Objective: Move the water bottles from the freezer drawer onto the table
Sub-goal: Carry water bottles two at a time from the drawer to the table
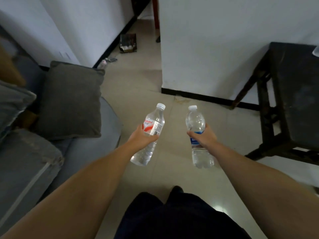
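Both arms reach forward over the tiled floor, each with a clear water bottle. My left hand (141, 138) grips a bottle with a red and white label (152, 125) around its middle, white cap pointing away and up. My right hand (205, 136) grips a bottle with a blue label (196, 120) the same way, held about upright. A dark wooden table (296, 94) stands at the right against the white wall, to the right of the blue-label bottle. No freezer drawer is in view.
A grey sofa (86, 149) with a dark grey cushion (72, 100) fills the left side. A white wall corner with black skirting (189, 95) juts out ahead. A passage runs back past it, with a dark box (128, 43) and small clutter on the floor.
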The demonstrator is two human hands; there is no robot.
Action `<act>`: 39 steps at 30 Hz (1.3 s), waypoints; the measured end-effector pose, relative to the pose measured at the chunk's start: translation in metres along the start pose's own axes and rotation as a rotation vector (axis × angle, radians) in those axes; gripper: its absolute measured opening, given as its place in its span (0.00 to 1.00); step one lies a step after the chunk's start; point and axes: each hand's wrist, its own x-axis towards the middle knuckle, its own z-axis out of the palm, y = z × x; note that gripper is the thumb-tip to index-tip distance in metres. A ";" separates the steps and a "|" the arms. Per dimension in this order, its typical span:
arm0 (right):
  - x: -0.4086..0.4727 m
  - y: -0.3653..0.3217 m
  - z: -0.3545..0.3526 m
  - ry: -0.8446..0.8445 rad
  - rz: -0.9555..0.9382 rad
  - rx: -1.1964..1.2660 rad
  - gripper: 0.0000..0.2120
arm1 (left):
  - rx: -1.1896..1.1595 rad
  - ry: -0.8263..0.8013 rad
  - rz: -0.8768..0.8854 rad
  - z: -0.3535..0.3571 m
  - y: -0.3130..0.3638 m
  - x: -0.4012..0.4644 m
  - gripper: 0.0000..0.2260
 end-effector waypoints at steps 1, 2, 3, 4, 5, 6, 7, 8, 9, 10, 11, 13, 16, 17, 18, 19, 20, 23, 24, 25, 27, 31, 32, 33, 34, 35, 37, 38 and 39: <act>0.014 -0.004 -0.008 0.029 0.017 0.013 0.33 | 0.011 -0.010 0.010 0.000 0.014 0.017 0.30; 0.021 -0.009 -0.015 0.052 0.036 0.026 0.33 | 0.026 -0.025 0.027 0.002 0.025 0.031 0.30; 0.029 -0.011 -0.021 0.064 0.052 0.042 0.33 | 0.035 -0.050 0.020 0.003 0.035 0.042 0.30; 0.037 -0.012 -0.026 0.082 0.065 0.054 0.33 | 0.046 -0.076 0.044 0.006 0.043 0.057 0.30; 0.046 -0.012 -0.031 0.097 0.080 0.070 0.32 | 0.053 -0.109 0.057 0.008 0.054 0.070 0.30; 0.050 -0.012 -0.034 0.107 0.081 0.072 0.32 | 0.051 -0.135 0.078 0.010 0.060 0.078 0.29; 0.061 -0.013 -0.040 0.133 0.094 0.087 0.31 | 0.054 -0.184 0.098 0.013 0.072 0.097 0.28; 0.069 -0.014 -0.044 0.151 0.104 0.097 0.30 | 0.062 -0.228 0.120 0.016 0.082 0.110 0.29; 0.078 -0.016 -0.048 0.171 0.129 0.104 0.30 | 0.068 -0.270 0.131 0.018 0.093 0.124 0.30; 0.086 -0.018 -0.053 0.194 0.152 0.104 0.30 | 0.080 -0.300 0.161 0.020 0.104 0.140 0.30; 0.096 -0.020 -0.057 0.217 0.172 0.094 0.30 | 0.099 -0.321 0.183 0.021 0.115 0.157 0.31; 0.121 -0.020 -0.064 0.246 0.185 0.100 0.35 | 0.146 -0.356 0.243 0.020 0.138 0.187 0.31; 0.153 -0.036 -0.072 0.340 0.224 0.146 0.34 | 0.222 -0.384 0.353 0.016 0.178 0.235 0.34; 0.163 -0.049 -0.075 0.379 0.236 0.183 0.33 | 0.249 -0.398 0.375 0.013 0.194 0.254 0.32; 0.168 -0.057 -0.076 0.398 0.251 0.212 0.32 | 0.283 -0.404 0.391 0.011 0.204 0.266 0.30; 0.176 -0.064 -0.078 0.422 0.259 0.238 0.32 | 0.311 -0.416 0.407 0.009 0.218 0.280 0.29; 0.184 -0.070 -0.081 0.445 0.256 0.257 0.32 | 0.350 -0.422 0.431 0.007 0.231 0.293 0.30; 0.204 -0.079 -0.091 0.517 0.294 0.351 0.32 | 0.470 -0.459 0.458 0.009 0.272 0.334 0.31; 0.208 -0.078 -0.094 0.535 0.308 0.379 0.32 | 0.489 -0.472 0.460 0.014 0.283 0.344 0.31; 0.212 -0.076 -0.099 0.561 0.328 0.407 0.32 | 0.500 -0.485 0.469 0.022 0.294 0.353 0.31; 0.215 -0.073 -0.110 0.595 0.354 0.442 0.31 | 0.514 -0.514 0.483 0.039 0.313 0.364 0.31; 0.224 -0.057 -0.152 0.679 0.371 0.493 0.33 | 0.578 -0.664 0.539 0.096 0.361 0.378 0.33; 0.228 -0.052 -0.166 0.701 0.379 0.486 0.34 | 0.581 -0.702 0.565 0.113 0.374 0.378 0.33; 0.234 -0.046 -0.184 0.732 0.383 0.479 0.34 | 0.582 -0.746 0.599 0.136 0.391 0.378 0.32; 0.238 -0.040 -0.199 0.759 0.384 0.479 0.35 | 0.577 -0.781 0.621 0.153 0.406 0.375 0.32; 0.243 -0.035 -0.219 0.787 0.386 0.473 0.35 | 0.575 -0.806 0.646 0.173 0.422 0.372 0.32; 0.247 -0.032 -0.246 0.807 0.390 0.471 0.35 | 0.582 -0.850 0.666 0.199 0.444 0.368 0.32; 0.251 -0.025 -0.273 0.841 0.392 0.483 0.34 | 0.595 -0.876 0.693 0.225 0.469 0.366 0.32; 0.251 -0.022 -0.289 0.855 0.393 0.483 0.35 | 0.617 -0.889 0.706 0.241 0.483 0.365 0.32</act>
